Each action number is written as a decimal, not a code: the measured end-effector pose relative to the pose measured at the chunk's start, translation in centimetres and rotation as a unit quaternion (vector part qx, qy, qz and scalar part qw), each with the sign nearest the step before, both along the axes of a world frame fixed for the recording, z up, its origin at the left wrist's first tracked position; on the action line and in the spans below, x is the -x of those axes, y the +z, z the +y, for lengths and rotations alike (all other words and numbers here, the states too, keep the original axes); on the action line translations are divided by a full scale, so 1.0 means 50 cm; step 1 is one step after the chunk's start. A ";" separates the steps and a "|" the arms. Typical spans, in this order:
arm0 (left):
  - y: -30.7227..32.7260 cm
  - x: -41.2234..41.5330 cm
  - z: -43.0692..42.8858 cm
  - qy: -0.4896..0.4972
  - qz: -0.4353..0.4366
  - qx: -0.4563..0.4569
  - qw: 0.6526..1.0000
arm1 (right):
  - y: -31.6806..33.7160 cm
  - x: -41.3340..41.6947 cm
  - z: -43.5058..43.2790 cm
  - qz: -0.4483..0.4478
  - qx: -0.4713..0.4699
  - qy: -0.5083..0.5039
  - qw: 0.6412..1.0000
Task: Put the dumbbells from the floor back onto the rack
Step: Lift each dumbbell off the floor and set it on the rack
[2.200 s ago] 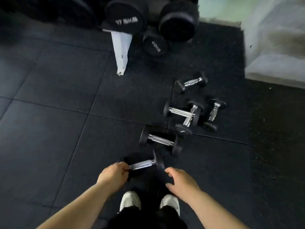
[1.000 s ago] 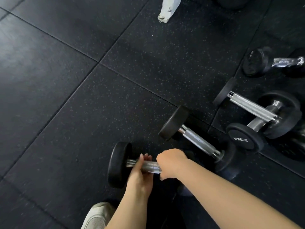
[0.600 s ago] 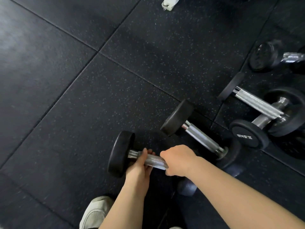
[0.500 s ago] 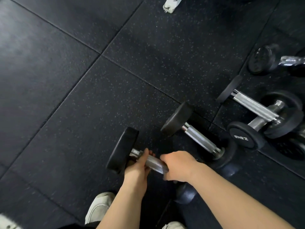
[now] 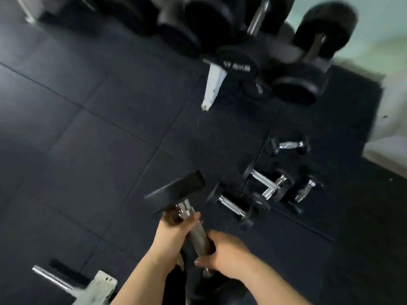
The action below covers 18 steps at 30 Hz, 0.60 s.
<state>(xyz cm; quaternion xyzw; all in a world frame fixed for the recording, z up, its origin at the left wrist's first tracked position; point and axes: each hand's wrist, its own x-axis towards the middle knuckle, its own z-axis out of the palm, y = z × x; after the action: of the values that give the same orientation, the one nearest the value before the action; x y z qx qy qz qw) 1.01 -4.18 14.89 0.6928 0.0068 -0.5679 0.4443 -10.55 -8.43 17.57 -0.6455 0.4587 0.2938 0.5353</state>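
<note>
Your left hand [image 5: 174, 233] is curled around the upper part of the chrome handle of the dumbbell [image 5: 187, 208], fingers wrapped just below its black head, and your right hand [image 5: 224, 256] is closed around the lower part of the same handle, right beside the left. The dumbbell stands tilted in your grip, off the floor [image 5: 88, 139], one head above your left hand and angled away from you; the other head is hidden beneath your wrists.

Just beyond your right hand, a second dumbbell [image 5: 233, 205] lies on the floor. Farther out on that side, two more lie crossed and touching [image 5: 267, 184], a small one [image 5: 306, 190] sits beside them, and another small one [image 5: 288, 145] lies past those, apart from the rest.

Well ahead of both hands stands the rack [image 5: 213, 84], its white leg resting on the floor, with large black dumbbells [image 5: 237, 60] stored on it; this part is blurred. Near your left forearm, low and to the outside, a white bracket with a chrome bar [image 5: 52, 278] shows.
</note>
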 end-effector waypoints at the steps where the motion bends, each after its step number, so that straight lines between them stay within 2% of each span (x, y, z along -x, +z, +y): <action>1: 0.059 -0.013 -0.017 -0.022 -0.016 0.020 0.999 | 0.057 -0.008 -0.013 -0.006 0.006 -0.014 1.000; 5: 0.256 -0.077 -0.097 -0.076 -0.074 0.076 0.992 | 0.235 -0.062 -0.077 -0.043 0.031 -0.067 0.996; 8: 0.355 -0.159 -0.176 -0.095 -0.089 0.101 0.986 | 0.316 -0.139 -0.141 -0.071 0.042 -0.110 0.990; 18: 0.509 -0.542 -0.543 -0.193 -0.090 0.188 0.959 | 0.467 -0.508 -0.460 -0.120 0.112 -0.212 0.964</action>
<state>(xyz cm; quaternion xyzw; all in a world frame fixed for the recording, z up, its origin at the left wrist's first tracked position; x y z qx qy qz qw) 28.12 -31.33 40.35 0.6329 -0.2741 -0.5695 0.4471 14.85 -31.45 40.92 -0.6197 0.5475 0.0413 0.5609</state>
